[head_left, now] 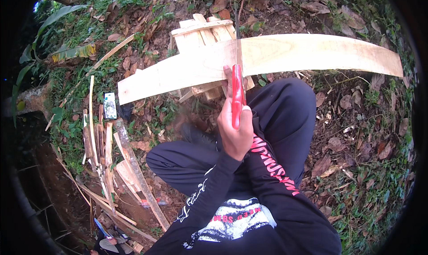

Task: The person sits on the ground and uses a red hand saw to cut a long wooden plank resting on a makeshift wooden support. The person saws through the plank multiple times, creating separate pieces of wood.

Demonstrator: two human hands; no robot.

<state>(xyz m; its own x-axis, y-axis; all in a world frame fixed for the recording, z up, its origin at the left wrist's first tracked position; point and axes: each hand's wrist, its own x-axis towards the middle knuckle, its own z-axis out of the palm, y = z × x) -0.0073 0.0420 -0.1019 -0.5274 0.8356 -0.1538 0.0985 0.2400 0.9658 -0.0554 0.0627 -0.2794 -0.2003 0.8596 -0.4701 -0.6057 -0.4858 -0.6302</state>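
Note:
My left hand (pixel 234 125) is closed around the red handle of a handsaw (pixel 236 96), thumb on the right side. The saw's thin blade, seen nearly edge-on, points away from me across a long pale wooden board (pixel 303 54). The board lies crosswise and looks bent by the lens. Under its left half stands a low support of rough wooden slats (pixel 203 32). My right forearm, in a black sleeve (pixel 272 161), passes beneath my left wrist. My right hand is hidden behind the left hand and the saw handle, so its fingers cannot be read.
Long wood strips and offcuts (pixel 107 152) lie on the ground at left, beside a small white-and-green packet (pixel 109 105). My bent knee (pixel 290 103) is close under the board. Dry leaves and grass surround me. A blue-edged object (pixel 102 228) lies at lower left.

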